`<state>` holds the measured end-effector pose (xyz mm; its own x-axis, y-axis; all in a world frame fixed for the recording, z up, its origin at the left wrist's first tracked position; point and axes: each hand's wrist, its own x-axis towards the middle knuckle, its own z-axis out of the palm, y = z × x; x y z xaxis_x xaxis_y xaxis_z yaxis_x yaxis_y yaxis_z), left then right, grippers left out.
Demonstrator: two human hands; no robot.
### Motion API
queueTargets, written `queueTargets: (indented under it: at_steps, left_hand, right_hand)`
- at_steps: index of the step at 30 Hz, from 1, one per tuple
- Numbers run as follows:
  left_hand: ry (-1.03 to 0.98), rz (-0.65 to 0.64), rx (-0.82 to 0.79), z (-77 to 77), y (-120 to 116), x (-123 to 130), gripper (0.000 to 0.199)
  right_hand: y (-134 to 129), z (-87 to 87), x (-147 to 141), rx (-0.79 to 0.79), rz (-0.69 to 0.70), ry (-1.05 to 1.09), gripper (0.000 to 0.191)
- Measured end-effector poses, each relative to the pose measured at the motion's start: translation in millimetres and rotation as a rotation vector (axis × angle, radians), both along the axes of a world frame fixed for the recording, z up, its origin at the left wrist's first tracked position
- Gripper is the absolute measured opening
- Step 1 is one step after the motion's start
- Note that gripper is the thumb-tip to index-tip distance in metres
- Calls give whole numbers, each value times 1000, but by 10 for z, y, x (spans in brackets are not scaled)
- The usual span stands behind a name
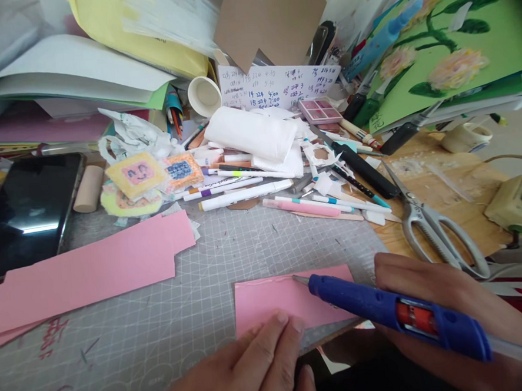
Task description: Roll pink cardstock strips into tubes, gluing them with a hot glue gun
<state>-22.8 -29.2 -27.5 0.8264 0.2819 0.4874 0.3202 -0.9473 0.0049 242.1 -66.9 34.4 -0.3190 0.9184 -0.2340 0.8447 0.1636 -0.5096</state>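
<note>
On the grey cutting mat [206,308] lies a small rectangle of pink paper [267,298]. The fingers of my left hand [254,367] rest flat on its lower part. My right hand [436,314] is closed around a blue hot glue pen [360,295] with a reddish window in its side and a translucent glue stick at its back end. The metal nozzle meets the paper's top edge, where a thin raised line runs to its left. Several longer pink paper strips [97,270] lie stacked at the left.
A black phone [27,210] lies at the far left, next to a wooden cylinder [88,188]. Markers [247,194], tissue [248,131] and decorated cutouts [136,176] crowd the back. Silver scissors [440,232] lie at the right, beside a black-handled tool [365,168].
</note>
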Motion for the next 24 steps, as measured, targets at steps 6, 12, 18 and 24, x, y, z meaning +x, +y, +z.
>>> queueTargets:
  at_steps: [6, 12, 18, 24]
  left_hand:
    - [-10, -84, 118, 10, 69, -18, 18]
    - [-37, -86, 154, -45, 71, -30, 16]
    - [-52, -80, 191, -125, 70, -28, 24]
    - [-80, -81, 176, -133, 67, -5, 22]
  right_hand:
    - [-29, 12, 33, 19, -81, 12, 13]
    - [-44, 5, 94, -42, -96, 33, 11]
    - [-39, 53, 120, -39, -107, 64, 8]
    - [-22, 139, 127, -137, -123, 42, 12]
